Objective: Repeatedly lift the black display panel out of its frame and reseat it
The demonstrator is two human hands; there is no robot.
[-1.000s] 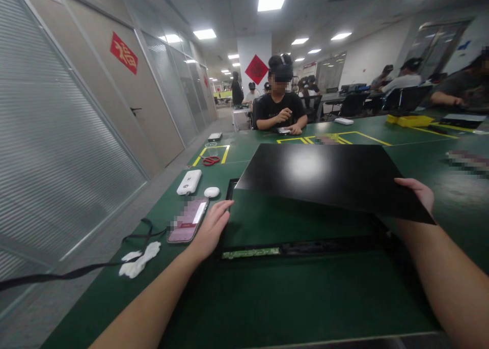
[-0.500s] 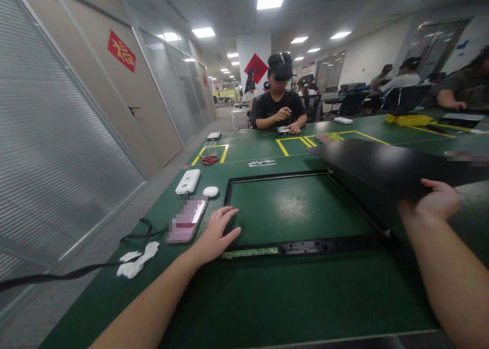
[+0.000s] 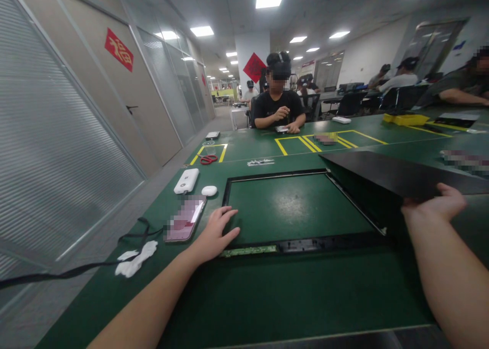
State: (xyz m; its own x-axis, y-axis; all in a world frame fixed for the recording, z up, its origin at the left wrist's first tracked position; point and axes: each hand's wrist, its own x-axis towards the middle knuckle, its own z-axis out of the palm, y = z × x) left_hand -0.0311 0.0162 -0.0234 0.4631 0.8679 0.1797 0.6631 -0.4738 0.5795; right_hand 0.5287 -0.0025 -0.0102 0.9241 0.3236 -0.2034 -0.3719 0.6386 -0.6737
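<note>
The right hand [image 3: 439,204] held a dark, flat panel [image 3: 401,173] by its near edge, its grip closed on that edge with the palm turned up; the panel lay tilted, just to the right of a black rectangular frame [image 3: 319,244]. Whether its far corner touched the counter [image 3: 290,288] could not be told. The frame rested flat on the green counter, with a green circuit strip [image 3: 250,250] along the left part of its near bar. The left hand [image 3: 217,232] lay at the frame's left side, near the near corner, its grip open and the fingers spread. Left of that hand were a phone [image 3: 186,221], a white earbud case [image 3: 209,191] and a white power bank [image 3: 186,181], with red-handled scissors [image 3: 208,159] farther off. A person [image 3: 278,104] in black sat across the counter.
</note>
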